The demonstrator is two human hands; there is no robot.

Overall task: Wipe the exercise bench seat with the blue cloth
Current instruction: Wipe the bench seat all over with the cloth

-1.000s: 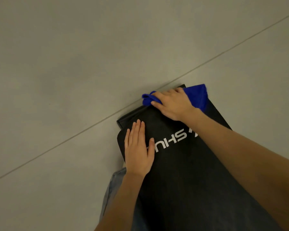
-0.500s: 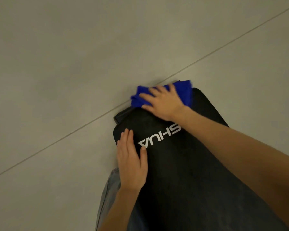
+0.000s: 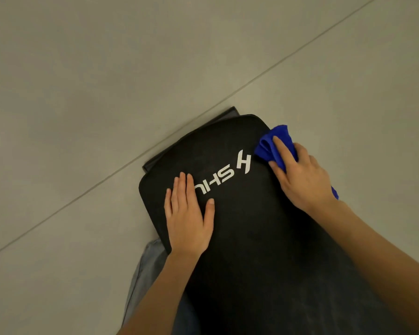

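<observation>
Two hands are laid on the bench seat (image 3: 252, 250). Near its left edge the left hand (image 3: 188, 213) is pressed flat, fingers straight and close together, with nothing held. At the far right corner of the seat the blue cloth (image 3: 275, 141) is bunched and gripped by the curled fingers of the right hand (image 3: 302, 175). The cloth is judged soft, light and floppy, so it is best held bunched under the palm. The seat is judged firm.
</observation>
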